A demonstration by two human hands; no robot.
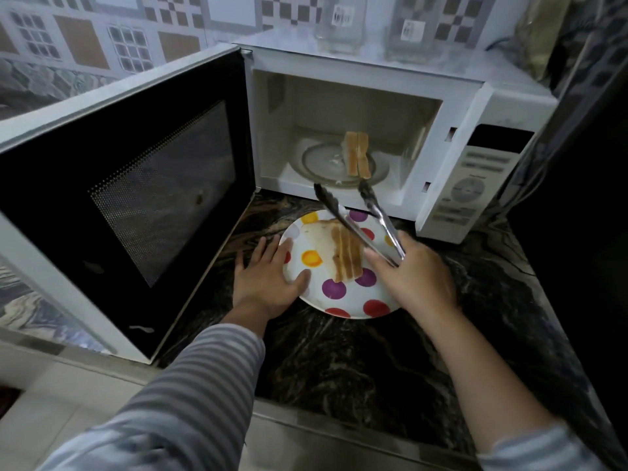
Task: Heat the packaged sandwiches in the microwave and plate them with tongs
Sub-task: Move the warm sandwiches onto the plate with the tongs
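The white microwave point(390, 137) sat on a dark counter point(339, 362) with swirly marks. Its door point(136, 198) hung wide open to the left of the microwave. Inside the microwave, on the round glass tray point(316, 164), one sandwich point(356, 154) stood up on its edge. It looked like two slices of light brown bread pressed side by side, with a pale line between them.

Just in front of the microwave, on the counter, lay a white plate point(343, 294) with big purple, red and yellow dots. A second sandwich point(336, 246) lay on this plate. It was shaped like a triangle, with a pale top and brown stripes along its cut side.

The right hand point(418, 270) was in front of the microwave, over the right side of the plate. Its fingers were curled around the handles of shiny metal tongs point(360, 215). The two tips of the tongs were spread apart and held nothing. They pointed at the microwave's open mouth, just short of the sandwich inside.

The left hand point(268, 277) lay flat in front of the microwave, with its fingers straight. Its thumb and one finger rested on the left edge of the plate. The left arm wore a sleeve point(190, 385) with grey stripes.
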